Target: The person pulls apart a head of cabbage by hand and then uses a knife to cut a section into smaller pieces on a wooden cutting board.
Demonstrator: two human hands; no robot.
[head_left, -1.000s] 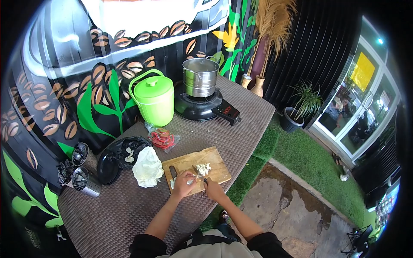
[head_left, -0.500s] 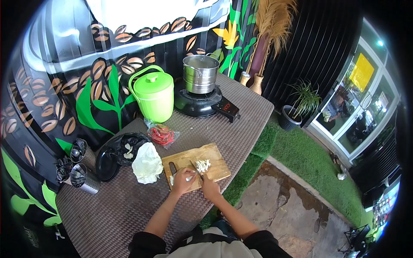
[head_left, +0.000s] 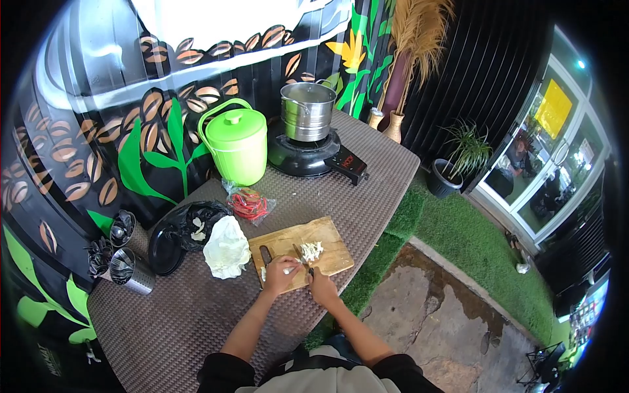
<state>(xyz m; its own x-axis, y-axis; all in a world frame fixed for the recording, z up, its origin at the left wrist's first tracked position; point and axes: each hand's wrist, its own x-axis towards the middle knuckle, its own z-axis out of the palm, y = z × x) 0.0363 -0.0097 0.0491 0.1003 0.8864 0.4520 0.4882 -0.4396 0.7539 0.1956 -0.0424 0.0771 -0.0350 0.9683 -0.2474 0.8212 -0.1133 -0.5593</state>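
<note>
A wooden cutting board (head_left: 331, 240) lies near the front edge of the woven-pattern table (head_left: 196, 314). My left hand (head_left: 280, 274) has its fingers closed on a small white piece at the board's lower part. My right hand (head_left: 322, 288) grips a knife (head_left: 310, 267), its blade beside that piece. Chopped white bits (head_left: 312, 249) form a small pile beyond the blade. Left of the board sits a large pale leaf (head_left: 227, 247), next to a black plastic bag (head_left: 208, 216) with pale scraps in it.
A green lidded bucket (head_left: 242, 147), a steel pot (head_left: 306, 112) on a portable stove (head_left: 298, 157) and a bag of red items (head_left: 250, 204) stand or lie farther back. Cutlery holders (head_left: 136, 272) and a black plate (head_left: 165, 252) are at left.
The knife blade has tilted and shifted slightly beside my left fingers. My hands otherwise stay in nearly the same place, and the whole view has moved a little.
</note>
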